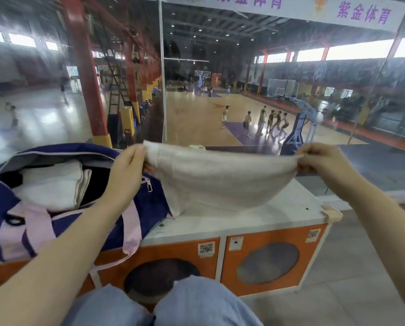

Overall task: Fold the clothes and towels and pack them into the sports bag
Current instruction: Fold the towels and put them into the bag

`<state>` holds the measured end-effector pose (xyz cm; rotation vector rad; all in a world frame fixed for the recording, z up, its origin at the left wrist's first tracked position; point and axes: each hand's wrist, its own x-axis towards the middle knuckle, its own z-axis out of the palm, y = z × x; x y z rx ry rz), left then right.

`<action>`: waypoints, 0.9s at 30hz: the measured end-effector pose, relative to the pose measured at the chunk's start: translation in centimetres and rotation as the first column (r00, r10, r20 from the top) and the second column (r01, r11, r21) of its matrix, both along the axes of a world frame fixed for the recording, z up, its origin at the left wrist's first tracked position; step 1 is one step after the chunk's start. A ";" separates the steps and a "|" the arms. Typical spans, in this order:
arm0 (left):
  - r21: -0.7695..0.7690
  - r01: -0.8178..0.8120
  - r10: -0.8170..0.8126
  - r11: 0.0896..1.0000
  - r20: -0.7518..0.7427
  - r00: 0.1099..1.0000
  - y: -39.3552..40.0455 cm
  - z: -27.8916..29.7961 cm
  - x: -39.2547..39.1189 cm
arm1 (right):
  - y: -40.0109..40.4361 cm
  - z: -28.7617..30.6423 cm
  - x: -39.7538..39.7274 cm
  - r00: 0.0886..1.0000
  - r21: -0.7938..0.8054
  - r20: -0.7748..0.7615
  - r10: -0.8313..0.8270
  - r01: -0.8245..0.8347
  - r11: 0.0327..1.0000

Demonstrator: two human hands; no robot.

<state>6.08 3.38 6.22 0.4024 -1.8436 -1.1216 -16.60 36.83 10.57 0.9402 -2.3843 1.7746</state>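
Note:
A pale beige towel point(220, 177) hangs stretched between my two hands above the cabinet top, its lower edge touching the surface. My left hand point(128, 165) pinches its left corner and my right hand point(323, 158) pinches its right corner. To the left stands the open purple sports bag point(147, 208) with pink straps. Folded white cloth point(53, 184) lies inside it.
The white cabinet top point(279, 212) has orange doors with round windows point(267, 262) below. A glass wall point(196, 90) right behind it overlooks a basketball court. My knees in blue jeans point(196, 302) are at the bottom. Grey floor lies to the right.

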 end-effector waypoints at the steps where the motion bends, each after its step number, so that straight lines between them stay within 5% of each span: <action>1: -0.012 0.028 -0.027 1.000 0.053 0.998 0.6 -1.5 1.1 | 0.8 -1.2 0.7 0.999 0.088 0.019 0.034 -0.036 0.996; 6: -0.118 0.182 -0.143 0.976 0.281 0.949 2.2 -6.5 5.3 | 3.6 -4.8 3.8 0.972 0.420 0.140 0.190 -0.232 0.877; 11: -0.157 0.324 -0.234 0.933 0.422 0.876 1.7 -8.4 7.1 | 3.8 -7.1 4.9 0.929 0.564 0.289 0.233 -0.362 0.742; 20: -0.132 0.386 -0.297 0.913 0.435 0.850 2.0 -9.6 6.0 | -4.5 -12.4 3.3 0.987 0.447 0.161 0.023 -0.093 0.890; 27: -0.174 0.512 -0.349 0.841 0.549 0.759 1.5 -10.6 5.6 | -9.8 -15.0 0.1 0.997 0.680 0.072 -0.001 -0.048 0.732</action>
